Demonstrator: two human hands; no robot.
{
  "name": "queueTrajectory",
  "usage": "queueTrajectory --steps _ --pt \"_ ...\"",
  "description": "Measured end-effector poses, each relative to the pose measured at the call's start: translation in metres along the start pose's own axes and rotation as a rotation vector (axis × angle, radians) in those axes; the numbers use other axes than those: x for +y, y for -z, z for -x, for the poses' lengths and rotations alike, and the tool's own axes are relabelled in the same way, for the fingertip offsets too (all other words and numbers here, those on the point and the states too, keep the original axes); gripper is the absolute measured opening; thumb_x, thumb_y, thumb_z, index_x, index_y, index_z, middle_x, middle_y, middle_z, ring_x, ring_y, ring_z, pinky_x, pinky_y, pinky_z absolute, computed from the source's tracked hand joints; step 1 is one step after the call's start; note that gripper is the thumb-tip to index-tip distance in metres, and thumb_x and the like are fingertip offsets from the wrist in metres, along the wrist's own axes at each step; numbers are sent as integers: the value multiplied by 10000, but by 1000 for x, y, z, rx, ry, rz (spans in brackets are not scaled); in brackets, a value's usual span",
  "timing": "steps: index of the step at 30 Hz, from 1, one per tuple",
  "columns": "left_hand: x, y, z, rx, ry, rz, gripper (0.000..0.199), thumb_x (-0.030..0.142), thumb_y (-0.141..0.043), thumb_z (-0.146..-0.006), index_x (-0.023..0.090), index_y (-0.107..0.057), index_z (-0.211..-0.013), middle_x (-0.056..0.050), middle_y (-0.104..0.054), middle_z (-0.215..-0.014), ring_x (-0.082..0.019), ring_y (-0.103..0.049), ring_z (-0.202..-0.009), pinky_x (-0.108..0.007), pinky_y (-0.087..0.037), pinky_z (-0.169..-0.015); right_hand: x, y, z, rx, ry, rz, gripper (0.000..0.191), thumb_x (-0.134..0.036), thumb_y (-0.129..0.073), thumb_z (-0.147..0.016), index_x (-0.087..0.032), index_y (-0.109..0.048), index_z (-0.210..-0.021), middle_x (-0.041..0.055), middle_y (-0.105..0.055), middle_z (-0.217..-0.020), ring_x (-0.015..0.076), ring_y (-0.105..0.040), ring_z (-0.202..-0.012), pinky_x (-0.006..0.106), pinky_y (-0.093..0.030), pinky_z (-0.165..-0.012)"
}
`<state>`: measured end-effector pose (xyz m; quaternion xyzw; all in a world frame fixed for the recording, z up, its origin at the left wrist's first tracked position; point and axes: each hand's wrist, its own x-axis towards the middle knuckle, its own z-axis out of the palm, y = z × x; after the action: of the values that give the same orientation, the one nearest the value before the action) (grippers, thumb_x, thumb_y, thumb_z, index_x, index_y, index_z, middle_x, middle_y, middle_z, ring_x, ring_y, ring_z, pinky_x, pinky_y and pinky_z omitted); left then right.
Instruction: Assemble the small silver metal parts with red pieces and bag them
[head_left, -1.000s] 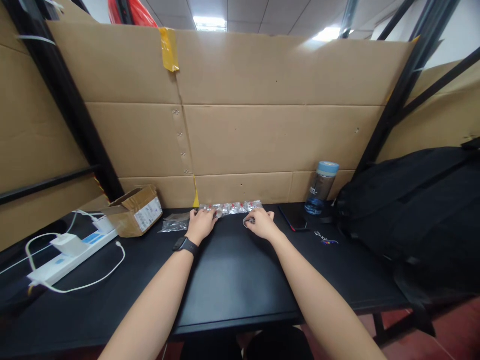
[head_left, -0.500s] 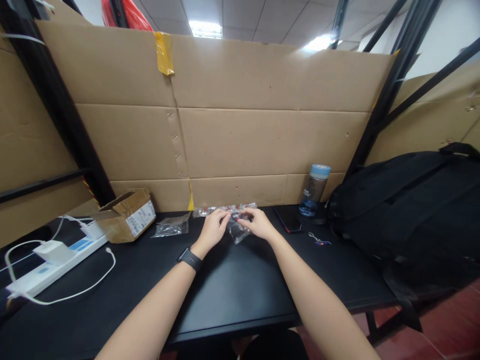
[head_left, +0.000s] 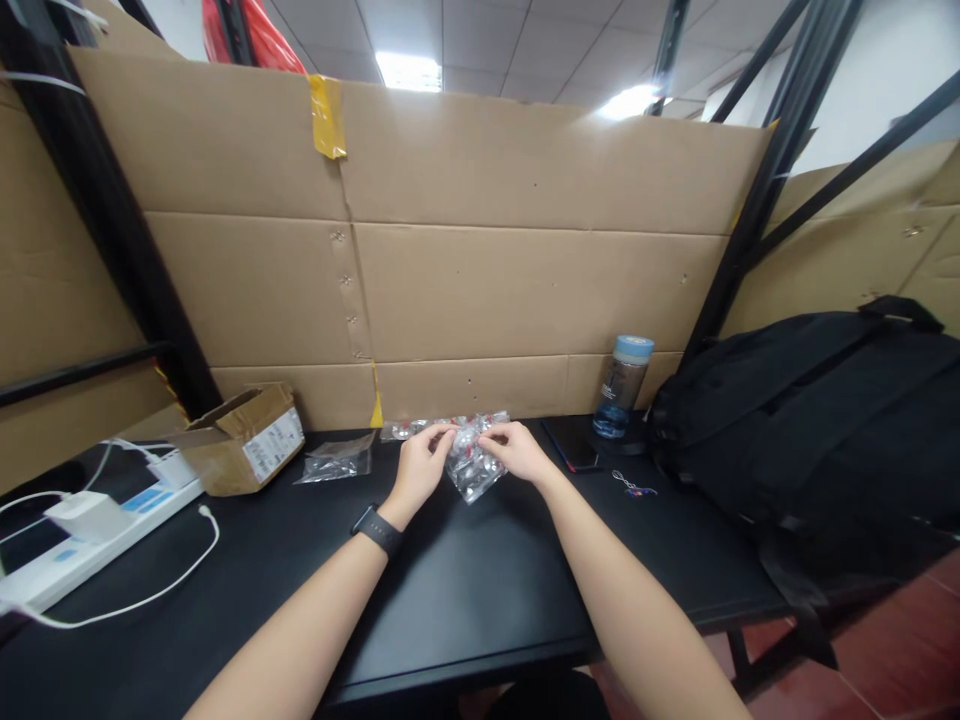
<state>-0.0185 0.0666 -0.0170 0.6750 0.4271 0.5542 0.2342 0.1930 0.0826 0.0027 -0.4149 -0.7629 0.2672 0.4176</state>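
Between my two hands is a clear plastic bag [head_left: 472, 475] with small red and shiny bits in or on it; I cannot make out what they are. My left hand [head_left: 424, 460], with a dark watch [head_left: 379, 529] on its wrist, pinches the bag's left upper edge. Thumb and fingers of my right hand [head_left: 516, 450] pinch its right upper edge. Just behind the hands, a row of clear packets [head_left: 405, 429] with red marks lies along the cardboard wall. Left of them a flat clear bag [head_left: 337, 460] rests on the black table.
An open cardboard box [head_left: 247, 440] and a white power strip [head_left: 97, 520] with cables stand at the left. On the right are a phone [head_left: 571, 445], a keyring [head_left: 634, 487], a water bottle [head_left: 623, 388] and a large black backpack [head_left: 810, 430]. A cardboard wall [head_left: 465, 290] closes the back.
The bag between my hands is spread wider and flatter, showing more of its face. My hands have stayed close to the same place. The view has shifted slightly.
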Motion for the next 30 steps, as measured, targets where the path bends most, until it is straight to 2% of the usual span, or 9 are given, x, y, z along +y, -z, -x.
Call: queueTrajectory --steps 3,8,11,15,21,25,30 --pt "-4 -2 -2 -39 70 146 426 475 -624 -894 181 -643 -1201 -101 -750 -1070 -204 -737 -878 -330 -580 -835 3 1 -2 83 -38 -5 328 -454 -645 -825 -156 -778 -791 64 -730 -755 201 -629 -706 281 -463 -657" --pt "-15 -5 -1 -172 261 367 858 374 -830 -718 191 -388 -1430 -136 -738 -1084 -218 -754 -863 -395 -598 -856 8 -1 -6 170 -98 -236 400 -529 -659 -791 -141 -748 -837 52 -690 -692 176 -592 -621 279 -458 -600" --pt "-15 -6 0 -201 269 428 963 337 -870 -665 191 -347 -1460 -118 -748 -1024 -240 -755 -910 -415 -593 -888 8 -4 -6 163 -117 -306 408 -540 -683 -772 -143 -737 -848 41 -667 -671 160 -568 -595 268 -441 -574" --pt "-12 -6 -1 -182 206 354 824 357 -851 -687 161 -451 -1380 -101 -770 -923 -249 -755 -922 -420 -582 -918 3 -3 -4 142 -134 -320 391 -543 -695 -761 -155 -726 -800 29 -650 -666 146 -541 -581 254 -418 -546" --pt "-17 -3 -3 -148 145 209 587 373 -814 -723 152 -577 -1213 -82 -780 -866 -238 -759 -824 -381 -604 -831 -2 -1 -2 111 -135 -312 387 -533 -691 -769 -155 -730 -845 24 -642 -661 137 -531 -565 243 -401 -525" --pt "-16 -3 -1 -138 129 144 551 392 -800 -736 150 -615 -1195 -87 -782 -870 -247 -758 -829 -390 -603 -841 3 -3 -4 129 -113 -284 400 -530 -698 -762 -151 -744 -880 42 -680 -699 149 -556 -584 254 -427 -545" --pt "-18 -6 1 -171 94 114 420 427 -714 -824 167 -654 -1149 -110 -781 -989 -251 -754 -920 -392 -589 -891 13 -3 -6 181 -52 -197 379 -502 -689 -775 -154 -771 -897 85 -751 -868 189 -633 -706 282 -479 -627"
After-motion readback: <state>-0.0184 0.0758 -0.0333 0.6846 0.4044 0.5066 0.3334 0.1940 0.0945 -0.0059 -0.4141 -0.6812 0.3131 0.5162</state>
